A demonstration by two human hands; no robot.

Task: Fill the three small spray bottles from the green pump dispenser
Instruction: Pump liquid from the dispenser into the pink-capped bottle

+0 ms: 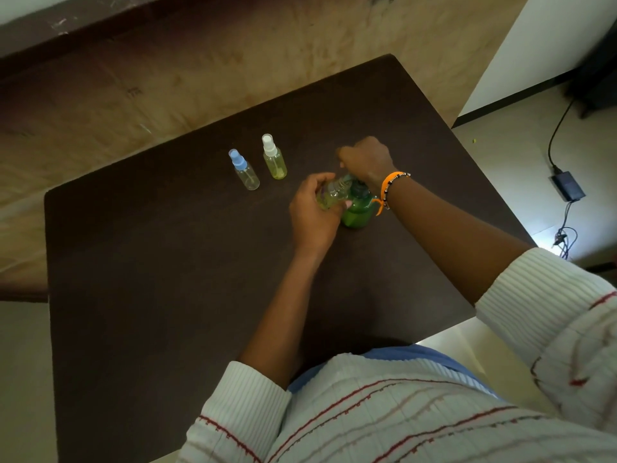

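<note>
Fingers (325,178) of the left hand (312,208) curl round a small spray bottle (334,194) with its cap off, holding it tilted against the top of the green pump dispenser (357,212) just right of the frame's centre. Above the dispenser, the right hand (365,158) is bunched with its knuckles up over the pump head; whether it grips anything I cannot tell. An orange bracelet (390,185) circles that wrist. Further toward the upper left stand two more bottles, upright and close together but apart: a blue-capped bottle (245,170) that looks clear, and a white-capped bottle (273,158) tinted yellow-green. All of this sits on a dark brown table (167,295) with a matte top, set at an angle in the frame. Beyond its far edge, across the top of the frame, runs a pale, mottled wooden surface (233,61). At the right edge, on the light floor (500,155), lies a black power adapter (567,186) with a cable (557,132) leading up along a white wall (534,45). White ribbed sleeves (551,295) with red lines fill the bottom of the frame.
</note>
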